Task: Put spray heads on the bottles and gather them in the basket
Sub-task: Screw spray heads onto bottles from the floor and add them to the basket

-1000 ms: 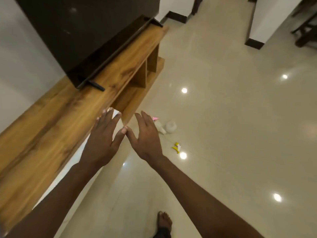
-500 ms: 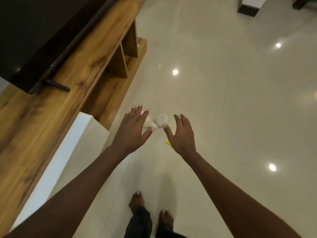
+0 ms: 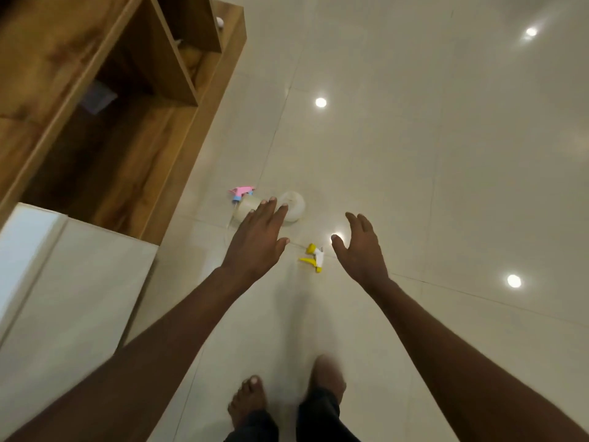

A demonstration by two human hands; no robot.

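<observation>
Two white bottles lie on the pale tiled floor ahead of me: one (image 3: pixel 247 208) partly behind my left fingers, the other (image 3: pixel 294 204) just right of it. A pink and blue spray head (image 3: pixel 241 192) lies at the left bottle's far end; whether it is attached I cannot tell. A yellow and white spray head (image 3: pixel 314 257) lies loose on the floor between my hands. My left hand (image 3: pixel 256 242) is stretched out above the floor, fingers apart, empty. My right hand (image 3: pixel 361 247) is also open and empty, to the right of the yellow head. No basket is in view.
A wooden TV unit with open shelves (image 3: pixel 127 129) runs along the left. A white block (image 3: pixel 63 282) stands on the floor at near left. My bare feet (image 3: pixel 248 403) are at the bottom. Ceiling lights reflect on the glossy tiles (image 3: pixel 446 154) to the right.
The view has tilted down and closer to the floor items. Both hands have spread apart, and the yellow spray head now shows between them. The TV has left the view.
</observation>
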